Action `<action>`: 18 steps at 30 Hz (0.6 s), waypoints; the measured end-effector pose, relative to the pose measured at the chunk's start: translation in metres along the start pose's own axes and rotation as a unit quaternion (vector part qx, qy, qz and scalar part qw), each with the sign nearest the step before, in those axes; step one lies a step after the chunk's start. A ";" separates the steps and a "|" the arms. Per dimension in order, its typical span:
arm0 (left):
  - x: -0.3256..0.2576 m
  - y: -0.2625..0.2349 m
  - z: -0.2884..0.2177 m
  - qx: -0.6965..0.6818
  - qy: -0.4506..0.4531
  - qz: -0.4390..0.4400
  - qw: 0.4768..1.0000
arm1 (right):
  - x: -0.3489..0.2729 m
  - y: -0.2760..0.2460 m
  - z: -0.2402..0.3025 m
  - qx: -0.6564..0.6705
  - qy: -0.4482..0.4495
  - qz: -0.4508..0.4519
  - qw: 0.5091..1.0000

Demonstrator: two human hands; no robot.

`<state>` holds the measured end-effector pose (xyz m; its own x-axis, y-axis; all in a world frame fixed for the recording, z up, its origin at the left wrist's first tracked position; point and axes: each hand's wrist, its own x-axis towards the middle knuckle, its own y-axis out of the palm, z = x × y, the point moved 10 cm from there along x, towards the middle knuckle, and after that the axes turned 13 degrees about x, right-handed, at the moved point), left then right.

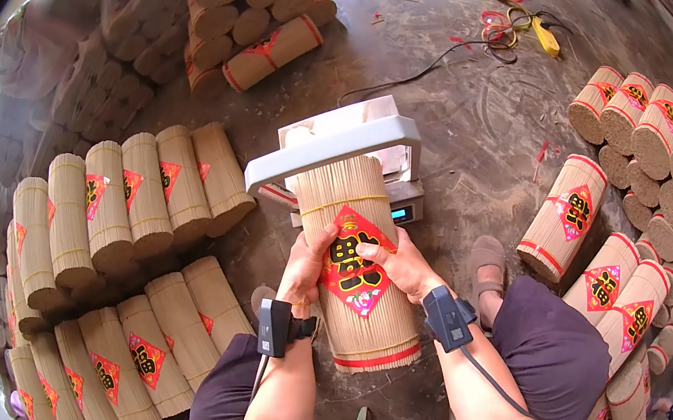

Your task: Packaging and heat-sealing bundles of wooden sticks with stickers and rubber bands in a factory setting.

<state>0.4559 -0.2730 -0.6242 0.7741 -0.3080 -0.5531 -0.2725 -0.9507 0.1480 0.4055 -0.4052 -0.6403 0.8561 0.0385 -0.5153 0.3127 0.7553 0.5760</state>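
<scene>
Between my two hands is a thick round bundle of thin tan sticks (370, 327), tilted, with a red diamond-shaped label on its upper side. A red band circles its near end, and yellow ties circle the part farther away. My left hand (308, 263) grips the bundle's left side. On the right side my right hand (405, 266) holds it, the thumb lying on the label. The bundle's far end is beneath a grey curved bar (338, 150) of a white weighing scale (406, 193) with a small lit blue display. The bar partly hides that end.
Rows of similar bundles (151, 188) stand at left, with more (152, 353) nearer me. Bundles are stacked at the far left (274, 53) and right (659, 131). One bundle (565, 214) stands apart at right. A black cable and a yellow power strip (545, 37) lie on the floor beyond.
</scene>
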 end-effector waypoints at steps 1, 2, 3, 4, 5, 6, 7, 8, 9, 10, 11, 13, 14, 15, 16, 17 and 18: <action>0.000 -0.002 -0.001 0.000 0.001 -0.003 1.000 | -0.001 0.002 0.000 0.000 0.005 0.000 1.000; 0.001 -0.003 -0.001 0.004 0.001 -0.002 1.000 | -0.002 0.003 0.001 0.000 0.010 -0.001 1.000; 0.001 -0.003 0.000 0.009 0.000 -0.001 1.000 | -0.004 0.005 0.002 -0.001 0.012 0.001 1.000; 0.001 -0.004 0.001 0.009 -0.003 0.000 1.000 | -0.005 0.006 0.002 -0.001 0.017 -0.003 1.000; 0.001 -0.004 0.000 0.007 -0.001 -0.003 1.000 | -0.006 0.006 0.003 -0.001 0.020 -0.006 1.000; 0.001 -0.003 -0.001 0.008 -0.003 0.001 1.000 | -0.002 0.006 0.000 0.008 0.015 0.007 1.000; 0.000 -0.001 -0.001 0.010 -0.006 0.005 1.000 | -0.001 0.005 -0.001 0.006 0.016 0.010 1.000; -0.001 0.001 -0.002 0.010 -0.011 0.003 1.000 | -0.002 0.005 0.001 0.009 0.015 0.009 1.000; -0.002 0.002 -0.004 0.008 -0.011 0.001 1.000 | -0.003 0.005 0.002 0.011 0.013 0.007 1.000; -0.003 0.003 -0.005 0.015 -0.014 -0.006 1.000 | -0.005 0.004 0.003 0.007 0.012 -0.005 1.000; -0.004 0.002 -0.005 0.023 -0.018 -0.014 0.999 | -0.004 0.004 0.002 0.005 0.014 -0.003 1.000; -0.004 0.001 -0.004 0.016 -0.016 -0.010 1.000 | -0.002 0.006 0.001 0.014 0.017 0.015 1.000; -0.003 -0.001 -0.003 0.018 -0.016 -0.010 1.000 | -0.002 0.006 0.001 0.012 0.013 0.018 1.000; -0.003 -0.001 -0.003 0.020 -0.016 -0.011 1.000 | -0.001 0.006 0.001 0.012 0.015 0.017 1.000; -0.003 -0.002 -0.004 0.023 -0.009 -0.018 1.000 | -0.002 0.009 0.001 0.013 0.015 0.031 0.999; -0.004 -0.001 -0.004 0.022 -0.010 -0.019 1.000 | -0.002 0.011 0.002 0.014 0.015 0.044 0.999; -0.004 -0.001 -0.004 0.020 -0.009 -0.017 1.000 | 0.000 0.012 0.002 0.014 0.010 0.055 0.998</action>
<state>0.4557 -0.2713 -0.6188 0.7726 -0.2739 -0.5727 -0.2683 -0.9585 0.0965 0.4098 -0.3975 -0.6317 0.8774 0.1334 -0.4608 0.2293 0.7271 0.6471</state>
